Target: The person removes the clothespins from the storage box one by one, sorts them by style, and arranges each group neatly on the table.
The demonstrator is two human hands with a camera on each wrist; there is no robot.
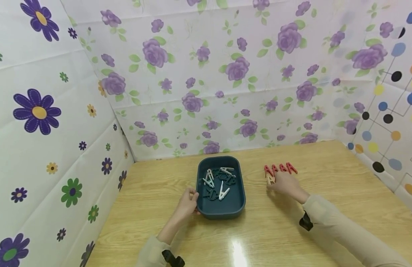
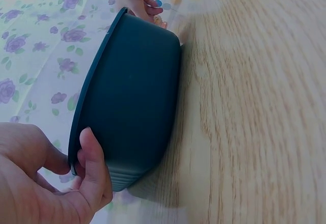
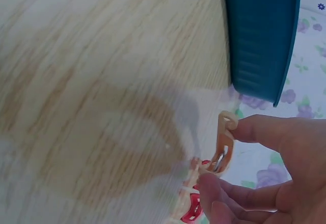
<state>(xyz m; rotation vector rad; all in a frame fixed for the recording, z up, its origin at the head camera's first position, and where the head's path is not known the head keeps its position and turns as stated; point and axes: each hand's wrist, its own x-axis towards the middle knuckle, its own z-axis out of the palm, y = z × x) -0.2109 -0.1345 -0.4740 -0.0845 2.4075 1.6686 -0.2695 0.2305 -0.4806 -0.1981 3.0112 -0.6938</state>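
Observation:
My left hand (image 1: 188, 201) pinches the rim of a dark teal plastic basket (image 1: 222, 216) at its near left side, thumb and fingers on either side of the edge in the left wrist view. Inside lie several white clothespins (image 1: 223, 191) and dark green ones (image 1: 210, 193). To the right of the basket, my right hand (image 1: 286, 184) pinches a beige clothespin (image 3: 224, 145) between thumb and fingers, low over the table. Just beyond that hand, several red clothespins (image 1: 266, 171) stand side by side in a row, partly hidden by the fingers in the right wrist view.
The wooden table (image 1: 152, 185) carries the basket and the clothespins. Flowered sheeting (image 1: 199, 92) hangs behind the table's back edge, with patterned sheets on the left and right sides. Black straps with small devices sit on both wrists.

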